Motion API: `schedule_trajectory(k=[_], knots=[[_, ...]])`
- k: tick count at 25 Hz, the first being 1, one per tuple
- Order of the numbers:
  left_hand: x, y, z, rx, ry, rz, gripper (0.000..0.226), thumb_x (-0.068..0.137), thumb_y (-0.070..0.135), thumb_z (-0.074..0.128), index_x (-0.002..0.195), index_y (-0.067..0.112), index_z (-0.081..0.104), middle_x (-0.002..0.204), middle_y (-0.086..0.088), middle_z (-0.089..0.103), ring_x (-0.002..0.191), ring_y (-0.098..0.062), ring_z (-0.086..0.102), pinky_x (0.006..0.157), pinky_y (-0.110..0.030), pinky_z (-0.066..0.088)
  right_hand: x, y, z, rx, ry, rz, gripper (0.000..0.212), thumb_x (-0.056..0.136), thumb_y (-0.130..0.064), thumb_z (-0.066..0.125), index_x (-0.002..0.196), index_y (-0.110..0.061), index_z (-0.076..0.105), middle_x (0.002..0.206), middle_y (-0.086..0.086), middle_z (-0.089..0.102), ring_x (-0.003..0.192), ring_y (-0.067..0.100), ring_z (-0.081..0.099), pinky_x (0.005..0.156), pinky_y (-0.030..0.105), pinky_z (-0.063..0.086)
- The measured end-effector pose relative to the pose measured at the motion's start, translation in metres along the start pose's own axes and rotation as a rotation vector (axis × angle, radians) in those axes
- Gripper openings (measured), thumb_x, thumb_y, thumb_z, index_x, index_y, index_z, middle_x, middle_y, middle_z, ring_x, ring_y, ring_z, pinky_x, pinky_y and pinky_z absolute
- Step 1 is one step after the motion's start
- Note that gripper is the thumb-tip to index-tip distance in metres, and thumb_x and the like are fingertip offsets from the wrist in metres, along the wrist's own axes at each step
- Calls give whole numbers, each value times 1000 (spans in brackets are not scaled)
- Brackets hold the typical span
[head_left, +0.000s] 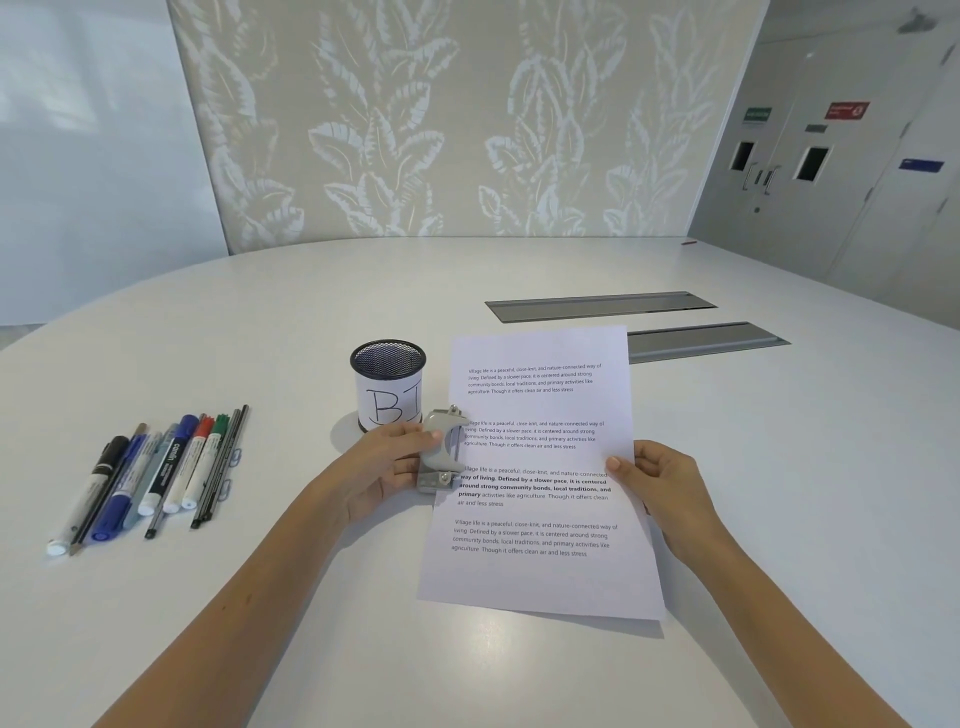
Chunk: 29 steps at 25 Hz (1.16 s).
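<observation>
A printed sheet of paper (540, 577) with several text paragraphs lies on the white table (363, 649), its right side lifted a little. My right hand (660, 483) pinches the sheet's right edge, thumb on top. A grey metal hole punch (441, 452) sits over the paper's left edge. My left hand (389, 462) grips the punch, thumb on its lever.
A black mesh pen cup (388, 382) with a white label marked "B" stands just behind my left hand. Several markers and pens (156, 478) lie in a row at the left, with paper clips beside them. Two grey cable hatches (597, 306) are set in the table behind the paper.
</observation>
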<state>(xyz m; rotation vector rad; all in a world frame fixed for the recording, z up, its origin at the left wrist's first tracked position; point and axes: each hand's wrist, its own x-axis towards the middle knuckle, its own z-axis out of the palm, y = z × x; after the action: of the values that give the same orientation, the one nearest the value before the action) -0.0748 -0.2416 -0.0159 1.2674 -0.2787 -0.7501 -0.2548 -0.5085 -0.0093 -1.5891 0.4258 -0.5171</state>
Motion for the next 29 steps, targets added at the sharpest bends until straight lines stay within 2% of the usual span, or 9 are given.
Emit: schedule_trajectory(k=[2, 6, 8, 12, 15, 18, 24, 27, 29], knots=[[-1, 0, 2, -2, 7, 1, 14, 82, 14, 70, 90, 9, 61, 87, -14, 73, 79, -27, 71, 64, -30, 60, 1, 0, -1, -1, -1, -2, 11, 85, -4, 66, 95, -8, 71, 84, 4, 78, 70, 17, 73, 55, 22, 54], [-2, 2, 2, -5, 22, -6, 6, 84, 12, 68, 86, 10, 63, 86, -14, 73, 77, -26, 71, 63, -29, 60, 4, 1, 2, 11, 9, -7, 12, 85, -5, 66, 96, -9, 71, 90, 7, 78, 78, 24, 73, 70, 34, 58], [-2, 3, 3, -6, 26, -7, 6, 84, 13, 68, 87, 10, 64, 84, -12, 74, 77, -25, 71, 64, -29, 60, 5, 1, 3, 22, 12, -11, 11, 86, -6, 66, 96, -8, 71, 90, 8, 77, 79, 25, 73, 73, 36, 58], [-1, 4, 4, 21, 43, -29, 29, 80, 23, 73, 101, 6, 63, 95, -15, 73, 86, -28, 69, 70, -31, 61, 6, 0, 3, 20, 7, -1, 11, 86, -5, 66, 94, -9, 71, 90, 8, 77, 78, 25, 73, 73, 36, 59], [0, 6, 8, 32, 62, -68, 40, 77, 28, 74, 106, 2, 65, 100, -20, 73, 81, -26, 72, 63, -29, 60, 4, 2, 1, 34, 2, 9, 10, 86, -5, 66, 94, -8, 71, 90, 8, 77, 78, 25, 73, 70, 34, 60], [2, 8, 12, 47, 68, -106, 30, 83, 24, 71, 102, 2, 68, 93, -17, 74, 73, -24, 73, 62, -29, 60, 2, 5, -2, 60, 7, 19, 11, 85, -4, 66, 95, -7, 71, 90, 9, 77, 76, 24, 73, 64, 30, 60], [10, 5, 29, 138, 144, -125, 18, 86, 19, 67, 93, 1, 66, 63, -6, 72, 53, -15, 68, 50, -24, 55, 0, 7, -14, 68, 18, 45, 12, 85, -3, 66, 95, -7, 71, 92, 11, 77, 78, 25, 73, 67, 32, 60], [14, 3, 37, 180, 160, -117, 12, 88, 15, 65, 84, 4, 65, 61, -4, 69, 53, -14, 65, 50, -25, 54, -2, 6, -21, 78, 29, 48, 11, 86, -2, 65, 93, -7, 71, 91, 11, 77, 76, 24, 74, 66, 32, 61], [16, 1, 42, 180, 186, -104, 15, 90, 11, 62, 76, 5, 63, 57, -4, 67, 49, -14, 62, 45, -23, 52, -4, 4, -24, 77, 33, 47, 10, 86, -1, 64, 92, -7, 71, 90, 11, 77, 75, 23, 74, 67, 33, 61]])
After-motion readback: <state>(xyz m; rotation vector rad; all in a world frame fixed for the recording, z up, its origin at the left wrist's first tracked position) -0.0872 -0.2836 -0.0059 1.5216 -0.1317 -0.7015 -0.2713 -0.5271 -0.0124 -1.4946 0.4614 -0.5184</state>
